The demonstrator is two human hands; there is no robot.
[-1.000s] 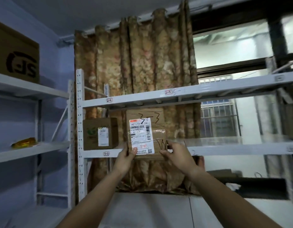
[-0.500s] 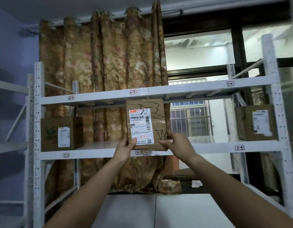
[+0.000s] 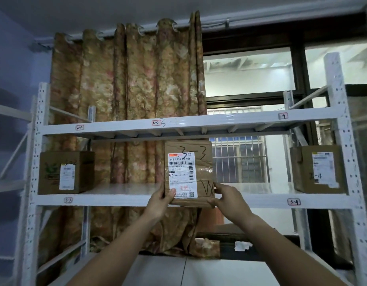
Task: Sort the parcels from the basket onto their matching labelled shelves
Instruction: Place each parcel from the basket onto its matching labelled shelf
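Note:
A brown cardboard parcel (image 3: 199,170) with a white shipping label and "3-3" handwritten on top stands upright at the front edge of the middle shelf (image 3: 120,200). My left hand (image 3: 161,200) grips its lower left corner, thumb on the label. My right hand (image 3: 227,198) pinches its lower right corner. The parcel's bottom overhangs the shelf's front beam and covers the middle label there. Labels 3-2 (image 3: 68,200) and 3-4 (image 3: 294,201) show on that beam to either side.
A box (image 3: 65,172) stands on the left of the same shelf above label 3-2, and another box (image 3: 318,169) marked 3-4 stands on the right. The shelf above (image 3: 219,121) carries labels 2-2, 2-3 and a handwritten 3-1. A patterned curtain and a barred window lie behind.
The view has swung right, so the rack is centred and the right-hand box has come into sight. Both hands have kept their hold while the parcel stays at the shelf's front edge.

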